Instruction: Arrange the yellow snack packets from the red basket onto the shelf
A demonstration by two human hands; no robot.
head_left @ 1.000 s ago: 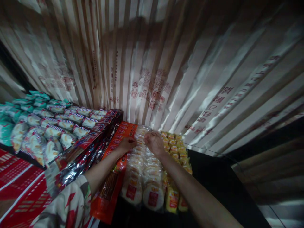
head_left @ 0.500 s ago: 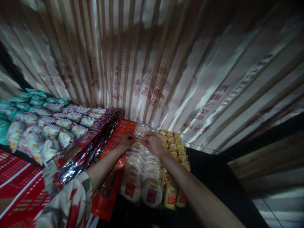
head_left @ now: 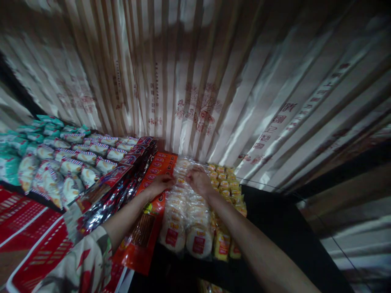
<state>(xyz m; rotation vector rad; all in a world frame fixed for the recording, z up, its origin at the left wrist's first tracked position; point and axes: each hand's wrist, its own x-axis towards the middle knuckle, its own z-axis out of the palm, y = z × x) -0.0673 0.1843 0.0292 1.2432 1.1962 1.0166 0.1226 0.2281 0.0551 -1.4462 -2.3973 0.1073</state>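
Observation:
Both hands reach over two rows of clear-wrapped round crackers (head_left: 171, 211), each pack bearing a red and yellow label. My left hand (head_left: 161, 184) is closed in a pinch at the upper left row, over the edge of an orange-red packet (head_left: 141, 232) of brown sticks. Opposite it, my right hand (head_left: 199, 180) has its fingers curled together on the crackers. Between the fingertips lies a clear-wrapped cracker packet (head_left: 181, 180) that both hands seem to pinch; dim light blurs the exact grip.
Small yellow packets (head_left: 224, 185) stand in rows at the right, on a black surface (head_left: 275, 228). To the left are dark red and silver packets (head_left: 116, 195), white snack bags (head_left: 71, 167), green bags (head_left: 9, 165) and a red basket (head_left: 39, 252). Pleated printed sheeting (head_left: 195, 73) rises behind.
The view has shifted slightly, moving the goods a little to the right in the picture. My hands stay over the upper cracker rows, with the right fingers a little further from the left.

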